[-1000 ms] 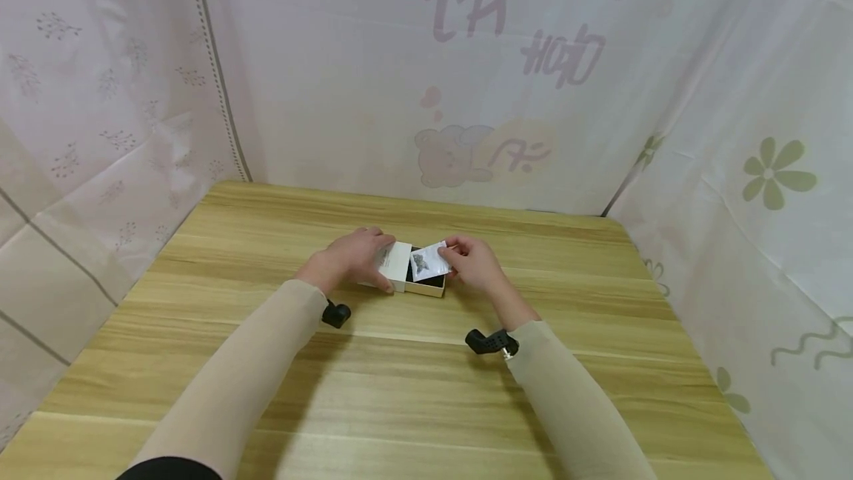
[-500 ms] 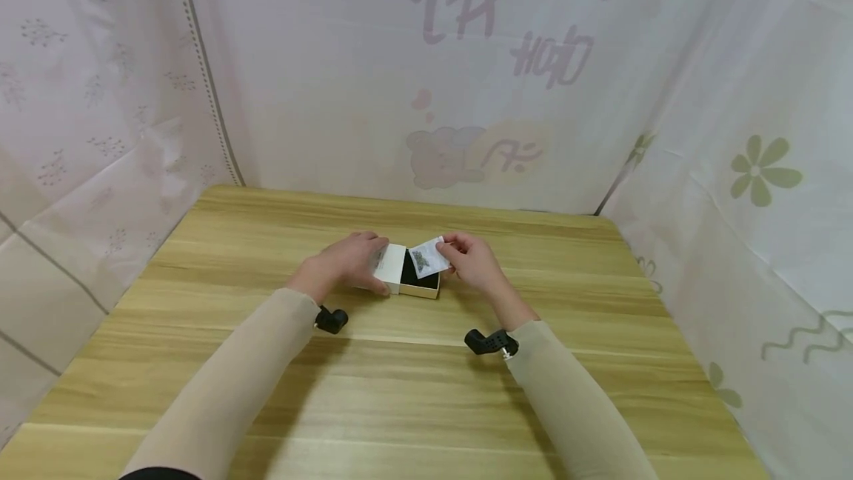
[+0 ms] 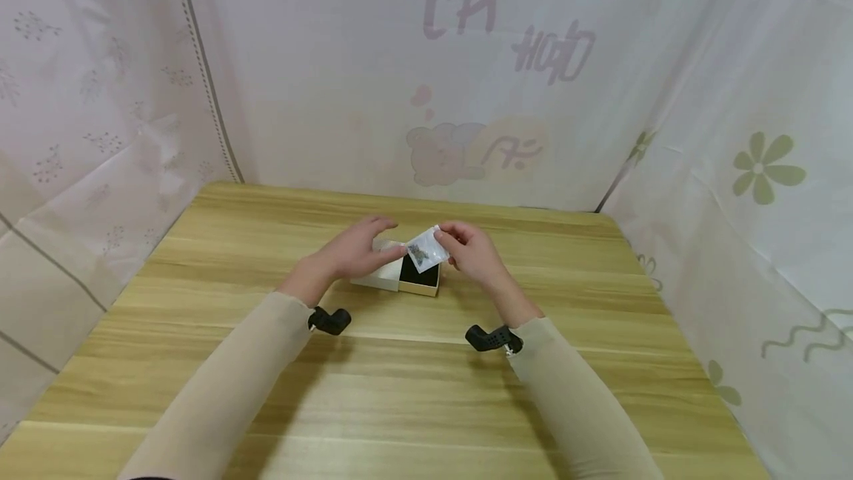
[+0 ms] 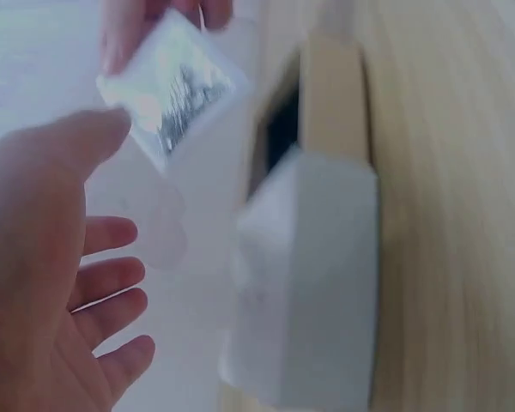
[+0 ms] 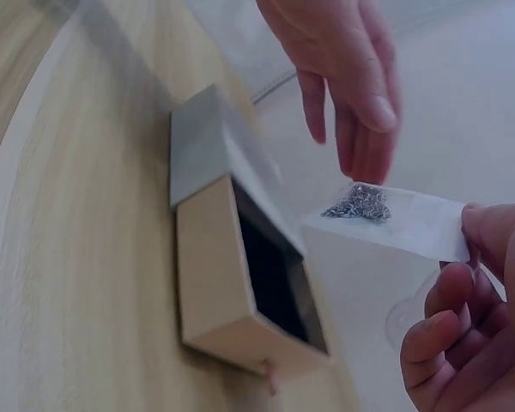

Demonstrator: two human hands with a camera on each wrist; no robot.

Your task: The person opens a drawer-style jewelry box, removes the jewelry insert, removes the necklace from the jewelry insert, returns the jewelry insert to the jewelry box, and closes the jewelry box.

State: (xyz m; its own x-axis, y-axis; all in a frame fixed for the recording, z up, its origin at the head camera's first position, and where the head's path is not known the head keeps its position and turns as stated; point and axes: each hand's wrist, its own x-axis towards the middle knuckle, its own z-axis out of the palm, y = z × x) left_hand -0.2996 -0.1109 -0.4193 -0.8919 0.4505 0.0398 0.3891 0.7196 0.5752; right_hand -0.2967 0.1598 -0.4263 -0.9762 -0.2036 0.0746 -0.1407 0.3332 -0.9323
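Between thumb and fingers, my right hand (image 3: 472, 252) pinches one corner of a small clear plastic bag (image 3: 428, 249). Dark, silvery fine contents, perhaps a chain, lie bunched at the bag's far end in the right wrist view. A drawer-style gift box rests on the table below, its white sleeve (image 4: 326, 275) partly slid off a cream tray (image 5: 219, 266) with a black lining (image 3: 418, 271). My left hand (image 3: 360, 249) hovers over the sleeve with fingers spread and thumb extended, its thumb tip right by the bag's edge.
The box stands on a wood-grain table (image 3: 400, 376), toward its far side. Pale printed curtains (image 3: 320, 80) hang behind and at both sides. A small ribbon tab (image 5: 270, 376) sticks out of the tray's end.
My left hand has let go of the box sleeve and risen toward the bag. My right hand has lifted the bag slightly up from over the tray. The box stays put.
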